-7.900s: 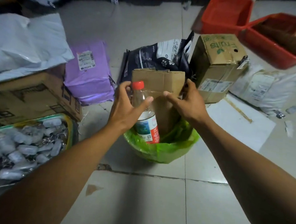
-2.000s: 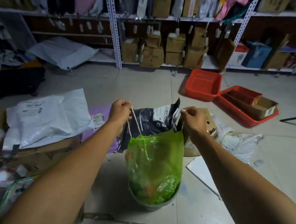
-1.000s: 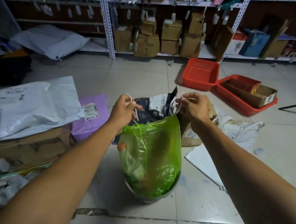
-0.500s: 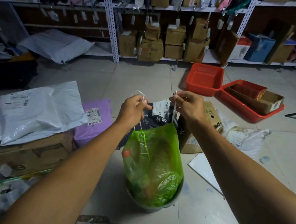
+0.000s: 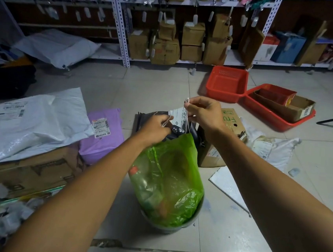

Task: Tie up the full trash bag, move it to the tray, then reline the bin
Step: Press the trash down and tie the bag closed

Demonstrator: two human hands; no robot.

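A full green trash bag [image 5: 168, 179] stands pulled up out of a small dark bin [image 5: 171, 228] on the tiled floor. A red-capped bottle shows through its left side. The bag's mouth is drawn shut by white drawstrings. My left hand [image 5: 157, 130] pinches one string just above the gathered top. My right hand [image 5: 204, 111] holds the other string a little higher and to the right. An empty red tray [image 5: 225, 83] lies on the floor beyond the bag, beside a second red tray [image 5: 275, 116] that holds cardboard boxes.
A black pouch [image 5: 147, 119] and a cardboard box [image 5: 229, 124] stand right behind the bin. A purple parcel [image 5: 103, 133], white mailers [image 5: 28, 119] and flat cardboard [image 5: 33, 169] crowd the left. Metal shelving [image 5: 119, 18] with boxes lines the back. A white sheet [image 5: 229, 183] lies right.
My hands have come closer together above the bag. The left hand dropped slightly toward the gathered top, while the right hand stayed high with its string. The bag's mouth is drawn tighter.
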